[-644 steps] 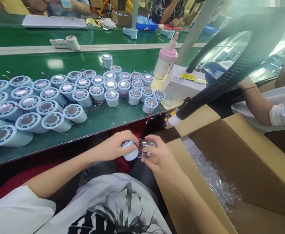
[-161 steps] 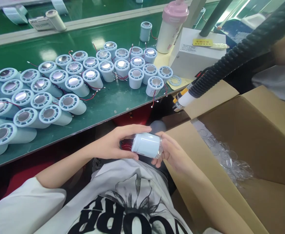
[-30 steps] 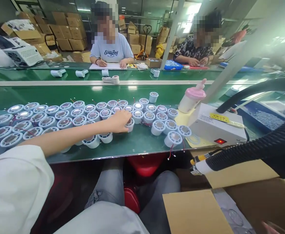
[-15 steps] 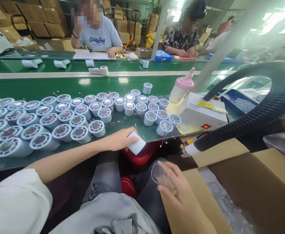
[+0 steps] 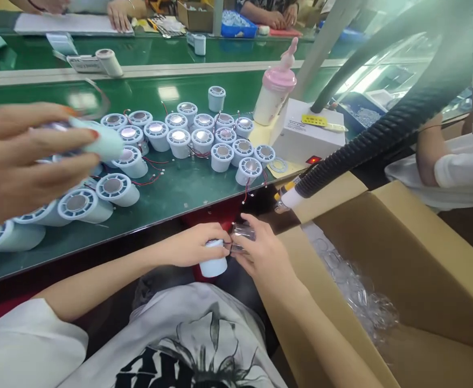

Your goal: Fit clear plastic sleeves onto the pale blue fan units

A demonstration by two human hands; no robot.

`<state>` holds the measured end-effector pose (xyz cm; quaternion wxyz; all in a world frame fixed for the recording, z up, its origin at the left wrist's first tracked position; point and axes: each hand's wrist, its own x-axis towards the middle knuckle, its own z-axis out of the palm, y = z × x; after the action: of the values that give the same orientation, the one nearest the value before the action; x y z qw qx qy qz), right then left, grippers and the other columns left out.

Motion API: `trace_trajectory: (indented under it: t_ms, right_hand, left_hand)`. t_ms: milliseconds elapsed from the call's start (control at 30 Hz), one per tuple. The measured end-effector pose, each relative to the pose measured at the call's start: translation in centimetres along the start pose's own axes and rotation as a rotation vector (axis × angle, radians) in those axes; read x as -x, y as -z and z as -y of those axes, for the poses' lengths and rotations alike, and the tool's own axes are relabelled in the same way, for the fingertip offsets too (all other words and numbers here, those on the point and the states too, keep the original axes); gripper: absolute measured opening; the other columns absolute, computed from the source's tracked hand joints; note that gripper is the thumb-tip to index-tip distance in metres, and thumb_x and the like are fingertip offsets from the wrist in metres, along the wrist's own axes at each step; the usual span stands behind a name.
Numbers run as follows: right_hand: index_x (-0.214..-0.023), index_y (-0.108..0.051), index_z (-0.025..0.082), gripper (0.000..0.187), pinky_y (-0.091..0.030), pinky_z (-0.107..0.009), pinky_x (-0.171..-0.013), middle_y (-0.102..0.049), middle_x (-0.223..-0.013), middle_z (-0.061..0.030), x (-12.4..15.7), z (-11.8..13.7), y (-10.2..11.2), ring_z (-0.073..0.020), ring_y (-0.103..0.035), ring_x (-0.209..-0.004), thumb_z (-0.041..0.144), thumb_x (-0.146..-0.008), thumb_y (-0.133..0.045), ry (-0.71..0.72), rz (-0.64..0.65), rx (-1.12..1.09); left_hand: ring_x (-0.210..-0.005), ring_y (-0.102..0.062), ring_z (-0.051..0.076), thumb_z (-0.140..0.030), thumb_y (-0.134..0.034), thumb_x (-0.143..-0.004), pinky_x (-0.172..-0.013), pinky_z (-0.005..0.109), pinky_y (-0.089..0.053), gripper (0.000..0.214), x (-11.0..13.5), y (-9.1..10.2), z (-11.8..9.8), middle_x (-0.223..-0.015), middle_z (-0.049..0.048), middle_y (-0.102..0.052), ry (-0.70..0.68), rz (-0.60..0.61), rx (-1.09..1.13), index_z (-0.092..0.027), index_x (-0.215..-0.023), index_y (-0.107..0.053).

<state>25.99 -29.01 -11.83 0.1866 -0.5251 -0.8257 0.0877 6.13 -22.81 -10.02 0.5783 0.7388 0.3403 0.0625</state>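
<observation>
Low in front of my body, my left hand [image 5: 199,243] is closed around a light blue cylindrical housing [image 5: 214,265]. Close beside it, my right hand [image 5: 265,249] grips a clear plastic cup-like cover [image 5: 244,233]. The cover's end is right by the fingers of my left hand; whether it touches the housing is hard to make out. Thin wires seem to show between the two. Several similar housings [image 5: 117,188] with round metallic centres stand on the green bench [image 5: 180,188], some with thin red and black wires.
Another person's blurred hand [image 5: 30,167] reaches in from the left with a light blue part [image 5: 106,142]. A black corrugated hose [image 5: 353,145] hangs above an open carton [image 5: 418,269] of clear covers [image 5: 353,285]. A white box [image 5: 309,129] and pink-lidded bottle [image 5: 275,94] stand on the bench.
My hands have come together, the housing moving down and the clear cover moving up towards it. Another person's hand has entered at left. The view has tilted down and turned right.
</observation>
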Motion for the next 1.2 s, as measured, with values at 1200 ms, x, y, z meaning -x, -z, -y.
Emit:
trace_trajectory:
  t_ms: [1200]
  right_hand:
    - [-0.117, -0.055, 0.023, 0.04, -0.053, -0.043, -0.095, -0.058, -0.129, -0.0107, 2.7, -0.5, 1.6, -0.0269, -0.053, -0.123, 0.027, -0.08, -0.07, -0.146, 0.036, -0.869]
  left_hand:
    - [-0.115, -0.057, 0.027, -0.028, -0.076, -0.07, -0.09, 0.035, -0.053, 0.072, 2.1, -1.2, 0.8, -0.136, 0.0097, -0.052, -0.156, -0.07, 0.304, -0.028, -0.136, -0.046]
